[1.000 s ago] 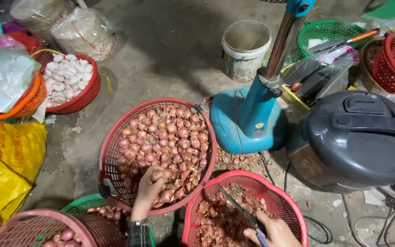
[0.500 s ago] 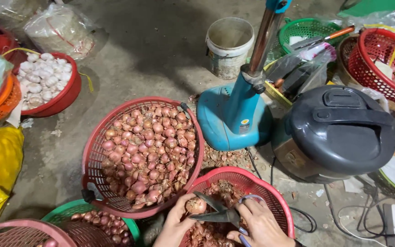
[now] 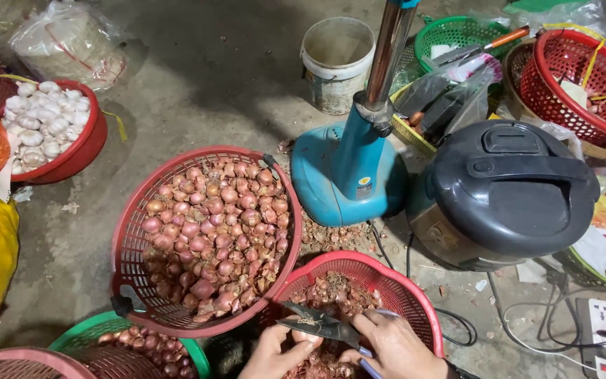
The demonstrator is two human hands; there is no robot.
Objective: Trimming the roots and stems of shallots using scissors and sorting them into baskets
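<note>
Shallot (image 3: 308,338) — a small one, mostly hidden — sits pinched in the fingers of the left hand (image 3: 275,354), low in the frame over the smaller red basket (image 3: 415,295) that holds papery peelings. The left hand is curled closed around it. The right hand (image 3: 394,347) is closed on the handle of a dark-bladed knife (image 3: 317,324), whose blade lies across the shallot and points left, touching it.

Just to the left, and touching the smaller basket's rim, stands a large red basket (image 3: 131,242) heaped with unpeeled shallots. Below it a green basket (image 3: 82,335) and a pink basket (image 3: 8,361) are partly cut off by the frame edge. Behind the hands, on the concrete floor (image 3: 198,91), a blue fan base (image 3: 331,179) with a metal pole rises upward, and just beside it to the right sits a rice cooker (image 3: 513,189) with a dark lid. Farther back stands a white bucket (image 3: 337,60) — well apart from the hands. A red bowl of garlic (image 3: 82,151) sits at the far left.
</note>
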